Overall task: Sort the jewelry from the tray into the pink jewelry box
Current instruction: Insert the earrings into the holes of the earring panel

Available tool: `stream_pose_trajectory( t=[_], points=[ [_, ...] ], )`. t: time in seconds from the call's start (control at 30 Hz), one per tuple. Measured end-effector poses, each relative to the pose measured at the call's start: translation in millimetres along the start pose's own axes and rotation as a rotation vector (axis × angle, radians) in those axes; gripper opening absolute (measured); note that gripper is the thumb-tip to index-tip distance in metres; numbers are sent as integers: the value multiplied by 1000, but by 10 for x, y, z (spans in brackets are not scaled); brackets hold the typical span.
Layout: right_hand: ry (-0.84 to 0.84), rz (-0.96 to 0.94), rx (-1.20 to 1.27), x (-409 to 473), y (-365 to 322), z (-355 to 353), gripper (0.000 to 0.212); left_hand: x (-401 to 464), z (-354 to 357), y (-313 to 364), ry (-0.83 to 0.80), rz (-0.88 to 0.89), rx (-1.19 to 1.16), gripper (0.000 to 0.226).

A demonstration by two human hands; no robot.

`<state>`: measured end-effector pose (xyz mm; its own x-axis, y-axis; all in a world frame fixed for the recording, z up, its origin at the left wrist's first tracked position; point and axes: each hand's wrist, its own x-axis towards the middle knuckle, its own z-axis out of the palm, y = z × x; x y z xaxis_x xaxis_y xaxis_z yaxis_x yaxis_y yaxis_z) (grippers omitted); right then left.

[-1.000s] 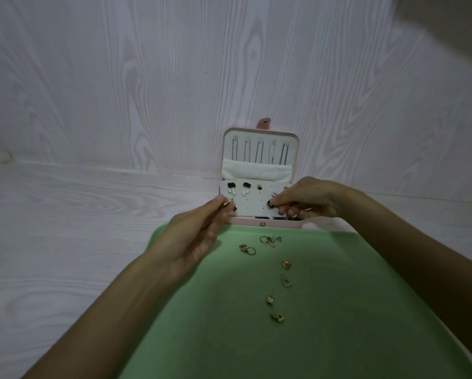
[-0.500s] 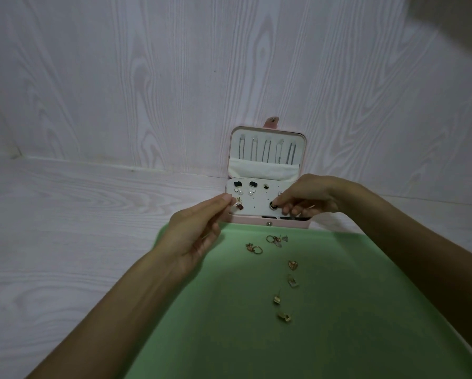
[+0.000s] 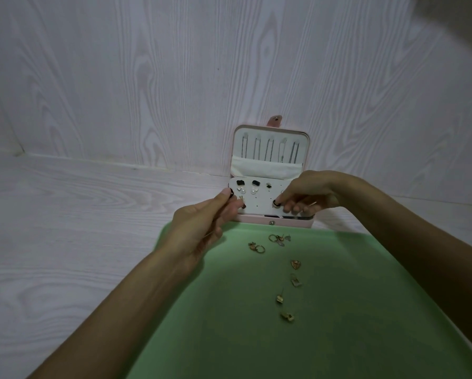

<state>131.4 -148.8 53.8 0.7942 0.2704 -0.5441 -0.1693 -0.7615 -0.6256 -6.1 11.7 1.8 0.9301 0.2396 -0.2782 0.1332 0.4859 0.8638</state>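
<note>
Left hand (image 3: 202, 228) slid up a touch since a second ago, thumb and fingertip now at the box's left edge, pinching a small dark-and-gold earring (image 3: 241, 201). Right hand (image 3: 308, 194) pretty much where it was, fingers curled down over the white earring panel (image 3: 259, 199), fingertip pressing a round black stud (image 3: 276, 204) against it; something thin and gold (image 3: 312, 203) poking out under the fingers too, can't tell what.

Pink jewelry box (image 3: 273, 222) sitting open against the wood-grain wall (image 3: 147, 77), right at the far edge of the green tray (image 3: 338, 324). Lid (image 3: 270, 149) standing upright, cream lining, five thin chains hanging in a row above a fabric pocket, snap tab sticking up on top. Panel already dotted with black square studs and two pearl ones along its top left.

Still loose on the tray: two little clusters of gold hoops (image 3: 256, 247) near the box, then a heart-shaped piece (image 3: 295, 264) and three more small gold bits trailing toward the camera.

No brand, label or writing readable anywhere.
</note>
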Motion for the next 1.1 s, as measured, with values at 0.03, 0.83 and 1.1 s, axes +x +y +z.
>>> stream_pose_trajectory(
  t=[0.03,0.83,1.1],
  points=[
    [-4,2,2,-1,5,-3,13,-10,11,-1,12,31,39,22],
    [401,-474,-142,-328,32,191,14,-69,-2,-30,9,219,308,16],
    [194,-573,-33,-585,-19,458,23,-12,-23,-82,30,453,563,15]
  ],
)
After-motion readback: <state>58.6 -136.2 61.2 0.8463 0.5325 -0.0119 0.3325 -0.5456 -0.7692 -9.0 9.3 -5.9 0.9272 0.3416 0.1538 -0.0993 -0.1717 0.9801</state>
